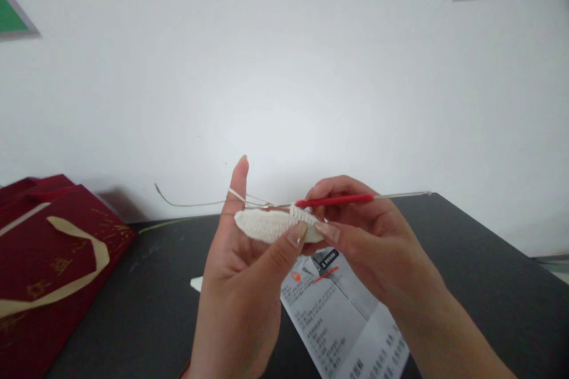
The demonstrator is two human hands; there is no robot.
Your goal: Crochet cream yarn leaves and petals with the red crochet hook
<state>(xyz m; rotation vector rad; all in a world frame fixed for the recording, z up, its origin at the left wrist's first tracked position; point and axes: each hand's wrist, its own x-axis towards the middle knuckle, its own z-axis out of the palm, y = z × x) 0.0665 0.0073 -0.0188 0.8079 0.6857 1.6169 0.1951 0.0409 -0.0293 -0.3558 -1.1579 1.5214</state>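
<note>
My left hand (249, 284) pinches a small oval piece of white crochet (262, 224) under its thumb. White yarn (237, 194) loops around its raised index finger. My right hand (368, 237) grips a crochet hook (342, 200) with a red handle, held nearly level along the top edge of the crochet; its thumb tip also touches the piece. The hook's metal tip points left, toward the yarn. A thin greenish wire or strand (195, 205) runs out leftward from near the crochet; I cannot tell how it is fixed there.
Beneath my hands lies a printed sheet (320, 331) with a red line and an orange mark, on a dark table (146, 296). A dark red bag (48, 260) with a cream ribbon stands at left. A white wall (284, 71) rises behind the table.
</note>
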